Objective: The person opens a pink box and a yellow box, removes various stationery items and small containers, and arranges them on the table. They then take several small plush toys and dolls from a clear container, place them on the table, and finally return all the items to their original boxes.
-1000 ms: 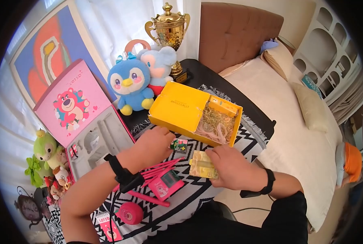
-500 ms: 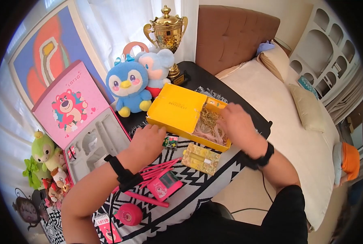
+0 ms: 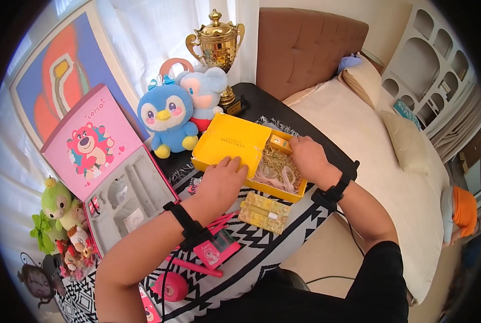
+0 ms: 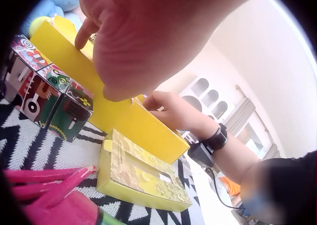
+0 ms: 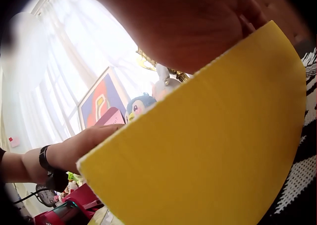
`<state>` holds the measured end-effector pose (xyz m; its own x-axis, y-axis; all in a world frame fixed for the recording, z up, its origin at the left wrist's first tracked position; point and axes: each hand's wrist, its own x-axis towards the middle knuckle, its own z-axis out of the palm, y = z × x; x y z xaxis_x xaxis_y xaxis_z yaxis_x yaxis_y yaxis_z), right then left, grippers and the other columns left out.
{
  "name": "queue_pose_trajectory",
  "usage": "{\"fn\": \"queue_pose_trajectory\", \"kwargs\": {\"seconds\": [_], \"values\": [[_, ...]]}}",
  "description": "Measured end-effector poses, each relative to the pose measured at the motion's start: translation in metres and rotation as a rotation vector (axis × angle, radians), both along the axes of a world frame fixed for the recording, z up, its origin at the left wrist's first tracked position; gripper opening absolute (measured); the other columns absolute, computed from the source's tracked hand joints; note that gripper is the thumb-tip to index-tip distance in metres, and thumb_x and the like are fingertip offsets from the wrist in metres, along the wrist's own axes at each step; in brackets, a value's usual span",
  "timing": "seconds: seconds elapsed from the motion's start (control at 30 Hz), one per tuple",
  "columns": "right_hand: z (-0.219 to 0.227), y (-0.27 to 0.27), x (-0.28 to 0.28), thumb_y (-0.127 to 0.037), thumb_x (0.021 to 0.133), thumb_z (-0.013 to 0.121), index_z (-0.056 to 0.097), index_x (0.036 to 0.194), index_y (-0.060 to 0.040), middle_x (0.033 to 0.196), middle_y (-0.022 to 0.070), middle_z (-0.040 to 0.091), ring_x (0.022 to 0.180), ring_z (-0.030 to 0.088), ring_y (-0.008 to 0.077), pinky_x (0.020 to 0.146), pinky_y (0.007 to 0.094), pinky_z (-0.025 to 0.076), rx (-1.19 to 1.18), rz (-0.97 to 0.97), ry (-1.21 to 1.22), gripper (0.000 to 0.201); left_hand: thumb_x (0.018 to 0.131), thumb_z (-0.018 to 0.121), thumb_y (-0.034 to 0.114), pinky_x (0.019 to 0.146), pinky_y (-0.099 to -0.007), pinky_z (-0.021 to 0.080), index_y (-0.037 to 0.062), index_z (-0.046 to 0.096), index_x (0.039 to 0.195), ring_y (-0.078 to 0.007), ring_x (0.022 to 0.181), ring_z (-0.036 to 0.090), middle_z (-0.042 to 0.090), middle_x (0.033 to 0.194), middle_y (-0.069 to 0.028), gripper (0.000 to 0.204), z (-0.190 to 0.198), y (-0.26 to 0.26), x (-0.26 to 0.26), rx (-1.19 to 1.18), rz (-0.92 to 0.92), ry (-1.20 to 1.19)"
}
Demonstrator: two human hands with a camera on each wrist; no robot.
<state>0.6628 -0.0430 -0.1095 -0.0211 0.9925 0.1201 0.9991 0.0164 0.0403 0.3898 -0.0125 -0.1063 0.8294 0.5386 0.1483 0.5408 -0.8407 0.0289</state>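
Note:
A yellow box (image 3: 227, 142) stands on the patterned cloth, its lid over the left part and its right part exposed. My left hand (image 3: 221, 183) rests with extended fingers on the lid's front edge. At the box's right end, my right hand (image 3: 311, 160) reaches over the rim, fingertips beside a small orange-and-yellow carton (image 3: 280, 144) in shredded filler (image 3: 275, 161); its fingertips are partly hidden. A flat floral yellow package (image 3: 265, 211) lies in front of the box. Colourful picture cubes (image 4: 49, 88) sit left of it, below my left hand.
An open pink gift box (image 3: 135, 188) with a grey insert stands left. Pink pencils, a pink device (image 3: 219, 250) and a round pink case (image 3: 171, 286) lie nearer me. Behind are a blue penguin plush (image 3: 166, 116) and a gold trophy (image 3: 217, 51).
My right hand has set the floral package down and moved to the yellow box's right end. My left hand has left the picture cubes and moved right onto the lid.

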Motion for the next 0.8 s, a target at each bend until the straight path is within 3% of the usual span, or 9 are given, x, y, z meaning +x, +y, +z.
{"fn": "queue_pose_trajectory", "kwargs": {"seconds": [0.07, 0.17, 0.43, 0.53, 0.67, 0.73, 0.8], "values": [[-0.001, 0.002, 0.001, -0.008, 0.083, 0.067, 0.066, 0.104, -0.0006, 0.107, 0.0171, 0.068, 0.104, 0.065, 0.0309, 0.086, 0.0401, 0.057, -0.025, -0.034, 0.031, 0.022, 0.088, 0.065, 0.013, 0.098, -0.0455, 0.052, 0.0022, 0.061, 0.125, -0.0359, 0.123, 0.058, 0.061, 0.128, -0.0202, 0.038, 0.008, -0.001, 0.005, -0.079, 0.138, 0.117], [0.001, 0.0, 0.004, -0.009, 0.083, 0.067, 0.067, 0.104, -0.0013, 0.106, 0.0163, 0.067, 0.104, 0.065, 0.0314, 0.085, 0.0407, 0.057, 0.07, -0.027, 0.063, 0.022, 0.087, 0.068, 0.018, 0.096, -0.0447, 0.053, -0.0001, 0.061, 0.123, -0.0362, 0.118, 0.059, 0.061, 0.121, -0.0202, 0.041, 0.005, -0.001, 0.003, -0.018, 0.225, 0.031], [0.039, -0.023, 0.012, -0.01, 0.081, 0.071, 0.066, 0.107, -0.0031, 0.101, 0.0149, 0.063, 0.097, 0.065, 0.0338, 0.082, 0.0421, 0.056, 0.371, 0.011, 0.298, 0.027, 0.086, 0.071, 0.021, 0.097, -0.0456, 0.052, -0.0021, 0.059, 0.121, -0.0389, 0.116, 0.059, 0.061, 0.119, -0.0224, 0.044, -0.005, 0.014, 0.004, -0.051, 0.181, -0.069], [0.056, -0.044, -0.002, -0.011, 0.08, 0.071, 0.065, 0.11, -0.0028, 0.101, 0.0152, 0.062, 0.094, 0.065, 0.0342, 0.081, 0.0424, 0.056, 0.362, 0.076, 0.403, 0.031, 0.087, 0.07, 0.02, 0.097, -0.0459, 0.051, -0.002, 0.059, 0.118, -0.0392, 0.115, 0.059, 0.061, 0.117, -0.0225, 0.039, -0.001, 0.016, 0.013, -0.099, 0.181, -0.077], [0.053, -0.076, -0.025, -0.01, 0.079, 0.072, 0.064, 0.111, -0.003, 0.1, 0.0145, 0.062, 0.093, 0.065, 0.0339, 0.078, 0.0426, 0.056, 0.358, 0.244, 0.338, 0.034, 0.089, 0.068, 0.015, 0.097, -0.0456, 0.051, -0.0012, 0.061, 0.114, -0.0388, 0.112, 0.061, 0.062, 0.115, -0.0207, 0.03, -0.002, 0.022, 0.018, -0.104, 0.14, -0.089], [0.045, -0.087, -0.035, -0.01, 0.077, 0.072, 0.064, 0.11, -0.0025, 0.099, 0.0137, 0.062, 0.092, 0.066, 0.0332, 0.075, 0.0421, 0.055, 0.167, 0.27, 0.349, 0.035, 0.089, 0.066, 0.012, 0.096, -0.0451, 0.051, -0.0009, 0.062, 0.112, -0.0388, 0.111, 0.061, 0.062, 0.115, -0.0201, 0.027, -0.002, 0.023, 0.011, -0.135, 0.129, -0.128], [0.032, -0.086, -0.041, -0.008, 0.076, 0.072, 0.064, 0.108, -0.0005, 0.097, 0.0138, 0.062, 0.091, 0.066, 0.0319, 0.073, 0.0407, 0.055, 0.128, 0.303, 0.295, 0.035, 0.089, 0.065, 0.01, 0.096, -0.0447, 0.051, -0.0006, 0.063, 0.11, -0.0388, 0.11, 0.061, 0.063, 0.114, -0.0194, 0.023, 0.001, 0.024, 0.002, -0.164, 0.113, -0.161]]}}
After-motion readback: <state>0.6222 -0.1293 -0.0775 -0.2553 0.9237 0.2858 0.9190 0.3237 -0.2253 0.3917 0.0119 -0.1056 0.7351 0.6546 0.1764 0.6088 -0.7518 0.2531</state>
